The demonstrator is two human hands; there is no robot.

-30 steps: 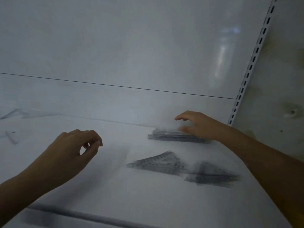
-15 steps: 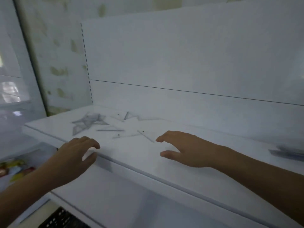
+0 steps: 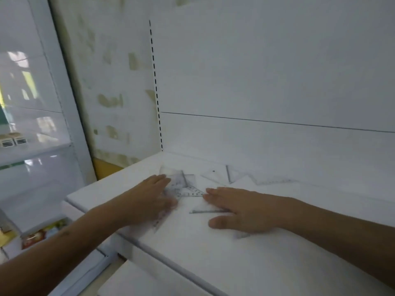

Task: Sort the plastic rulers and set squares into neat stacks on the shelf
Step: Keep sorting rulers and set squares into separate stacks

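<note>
Both hands flat, fingers straight: left hand (image 3: 149, 199) presses the clear set squares (image 3: 181, 184), right hand (image 3: 241, 208) covers another one (image 3: 205, 209). Farther right, more pieces (image 3: 233, 176) lie scattered on the shelf (image 3: 213, 253). No stack here; plenty left, I'd say.

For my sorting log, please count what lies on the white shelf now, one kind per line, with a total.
Clear plastic set squares: at least 4 can be told apart; overlaps and blur hide any others.
Hands resting flat on them: 2, the left hand and the right hand.
Total: at least 6, on the white shelf.
</note>
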